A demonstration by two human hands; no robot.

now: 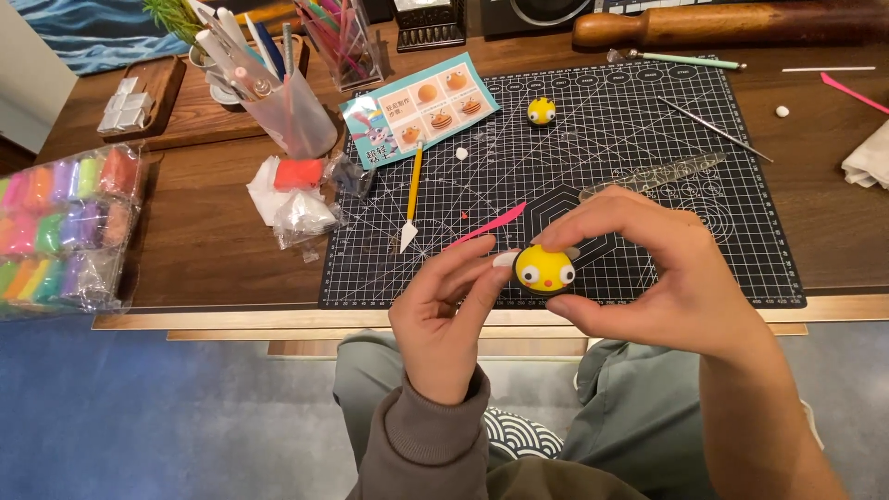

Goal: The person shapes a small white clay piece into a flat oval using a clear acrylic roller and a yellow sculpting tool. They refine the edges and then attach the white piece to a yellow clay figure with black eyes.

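clay multipack (65,227): left edge of frame, clear wrap, rainbow blocks | instruction card (421,108): upper centre, teal rectangle with picture panels, tilted | small clear bags (301,199): below the card's left, holding red and white lumps

Beyond the right hand (648,278), bare cutting mat (741,231) lies open. Ahead of the left hand (444,306), a pink modelling tool (486,227) and yellow-handled knife (412,199) block the way.
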